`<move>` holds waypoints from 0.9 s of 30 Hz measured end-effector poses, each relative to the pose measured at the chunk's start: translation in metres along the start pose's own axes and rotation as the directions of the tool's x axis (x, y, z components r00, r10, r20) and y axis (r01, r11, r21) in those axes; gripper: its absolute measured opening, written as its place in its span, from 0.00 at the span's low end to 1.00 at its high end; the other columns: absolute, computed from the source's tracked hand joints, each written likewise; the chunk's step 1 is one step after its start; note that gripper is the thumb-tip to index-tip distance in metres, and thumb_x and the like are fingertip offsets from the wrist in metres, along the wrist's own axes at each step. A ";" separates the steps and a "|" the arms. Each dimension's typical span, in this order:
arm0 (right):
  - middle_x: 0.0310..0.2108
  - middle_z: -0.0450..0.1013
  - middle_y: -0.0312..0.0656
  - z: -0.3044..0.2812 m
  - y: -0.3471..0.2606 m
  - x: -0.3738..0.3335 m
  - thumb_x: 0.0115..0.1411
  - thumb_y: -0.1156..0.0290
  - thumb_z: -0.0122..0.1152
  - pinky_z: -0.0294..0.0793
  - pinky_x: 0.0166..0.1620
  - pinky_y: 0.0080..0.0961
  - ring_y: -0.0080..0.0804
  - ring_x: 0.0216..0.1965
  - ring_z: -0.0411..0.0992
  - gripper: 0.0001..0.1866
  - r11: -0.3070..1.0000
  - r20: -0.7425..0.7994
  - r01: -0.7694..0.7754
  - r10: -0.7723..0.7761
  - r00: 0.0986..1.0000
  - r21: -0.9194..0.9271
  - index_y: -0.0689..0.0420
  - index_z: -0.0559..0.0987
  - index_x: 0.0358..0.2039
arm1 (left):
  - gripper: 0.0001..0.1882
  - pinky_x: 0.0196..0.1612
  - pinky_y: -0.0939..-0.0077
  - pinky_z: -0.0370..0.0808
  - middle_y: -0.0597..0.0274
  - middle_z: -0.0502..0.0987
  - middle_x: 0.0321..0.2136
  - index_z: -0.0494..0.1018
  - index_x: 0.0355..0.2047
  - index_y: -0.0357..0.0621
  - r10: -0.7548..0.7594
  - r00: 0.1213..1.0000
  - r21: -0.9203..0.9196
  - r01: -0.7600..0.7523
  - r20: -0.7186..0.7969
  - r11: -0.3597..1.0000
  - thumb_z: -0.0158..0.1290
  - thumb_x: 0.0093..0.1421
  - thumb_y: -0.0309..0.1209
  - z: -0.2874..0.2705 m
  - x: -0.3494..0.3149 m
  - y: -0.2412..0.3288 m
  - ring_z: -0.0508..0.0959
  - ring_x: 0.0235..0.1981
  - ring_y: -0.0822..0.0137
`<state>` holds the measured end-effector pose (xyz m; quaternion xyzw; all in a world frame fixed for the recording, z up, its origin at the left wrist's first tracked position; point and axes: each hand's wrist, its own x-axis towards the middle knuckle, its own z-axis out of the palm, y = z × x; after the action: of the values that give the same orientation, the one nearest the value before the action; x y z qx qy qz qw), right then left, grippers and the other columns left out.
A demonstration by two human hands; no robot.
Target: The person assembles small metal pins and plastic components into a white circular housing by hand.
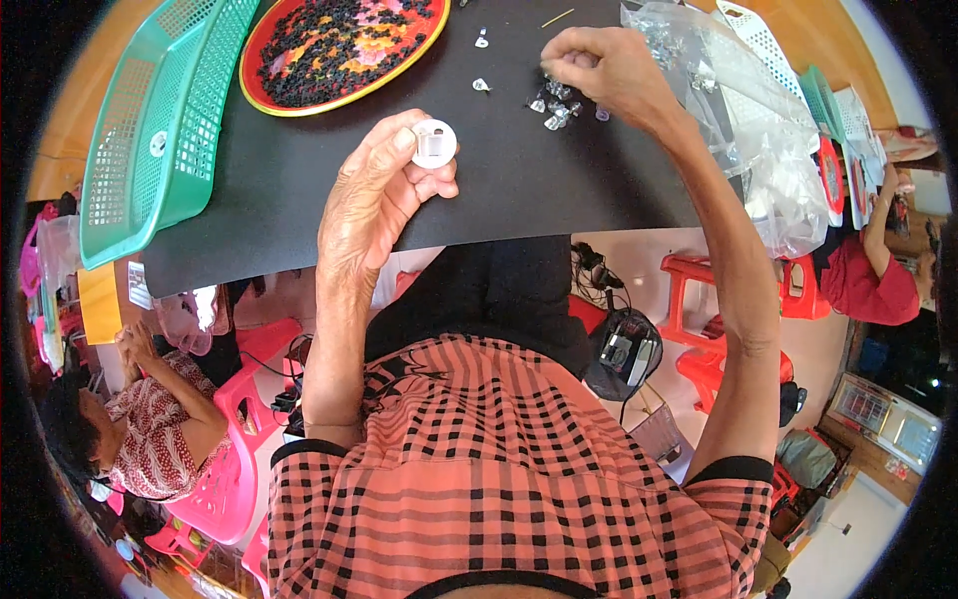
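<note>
Between thumb and fingers, my left hand grips a white round plastic piece, with a greyish rectangle and a small dark hole on its face. My right hand is further right over the dark table, its thumb and fingertips pinched together. Whatever those fingertips may hold is hidden. Just below them lies a small heap of shiny clear and black bits. Two more small clear pieces, one nearer and one farther, lie apart from the heap, between my hands.
A red, yellow-rimmed tray holds many small black parts. Left of it stands a green plastic basket. Clear plastic bags cover the table's right side. A thin yellowish stick lies at the back. Other people sit left and right.
</note>
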<state>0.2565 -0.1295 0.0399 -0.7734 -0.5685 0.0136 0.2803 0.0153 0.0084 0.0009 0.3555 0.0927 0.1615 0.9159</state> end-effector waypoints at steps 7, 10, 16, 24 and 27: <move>0.22 0.76 0.45 0.010 0.007 0.020 0.49 0.71 0.60 0.74 0.33 0.25 0.33 0.25 0.77 0.07 0.998 0.097 -0.032 0.026 0.995 0.055 0.59 0.81 0.27 | 0.18 0.36 0.67 0.78 0.48 0.74 0.33 0.66 0.45 0.31 -0.012 1.000 -0.020 0.012 -0.001 1.000 0.51 0.61 0.34 -0.001 0.000 0.001 0.77 0.31 0.62; 0.22 0.77 0.42 0.007 0.003 0.020 0.49 0.71 0.60 0.74 0.34 0.24 0.28 0.25 0.76 0.07 0.989 0.085 -0.091 0.082 0.993 0.115 0.59 0.81 0.27 | 0.18 0.36 0.67 0.78 0.48 0.74 0.33 0.66 0.45 0.31 -0.007 1.000 -0.053 0.009 0.025 0.999 0.51 0.62 0.34 -0.002 0.001 0.000 0.77 0.31 0.62; 0.27 0.78 0.45 -0.001 -0.003 0.030 0.50 0.72 0.58 0.75 0.38 0.27 0.35 0.30 0.77 0.08 0.977 0.123 -0.170 0.154 0.980 0.131 0.60 0.80 0.30 | 0.19 0.36 0.67 0.78 0.47 0.74 0.34 0.66 0.45 0.31 -0.001 1.000 -0.058 0.001 0.003 0.998 0.51 0.62 0.35 -0.002 0.000 0.002 0.77 0.31 0.62; 0.29 0.78 0.48 -0.004 -0.002 0.039 0.51 0.72 0.57 0.76 0.37 0.30 0.41 0.31 0.77 0.08 0.999 0.158 -0.046 0.049 0.986 -0.020 0.61 0.80 0.30 | 0.19 0.36 0.68 0.78 0.47 0.74 0.35 0.66 0.45 0.31 0.002 1.000 -0.056 -0.001 0.006 0.998 0.51 0.62 0.35 -0.001 0.001 0.001 0.77 0.32 0.62; 0.29 0.78 0.48 -0.003 0.005 0.042 0.51 0.72 0.57 0.76 0.38 0.30 0.41 0.32 0.77 0.08 0.992 0.113 -0.081 0.091 0.989 -0.094 0.61 0.80 0.30 | 0.19 0.36 0.68 0.78 0.47 0.74 0.34 0.66 0.46 0.31 -0.005 1.000 -0.062 0.006 0.015 0.998 0.51 0.62 0.35 -0.001 0.001 0.002 0.77 0.32 0.62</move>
<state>0.2763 -0.0944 0.0526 -0.8067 -0.5502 0.0459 0.2110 0.0158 0.0104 0.0014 0.3278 0.0819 0.1594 0.9276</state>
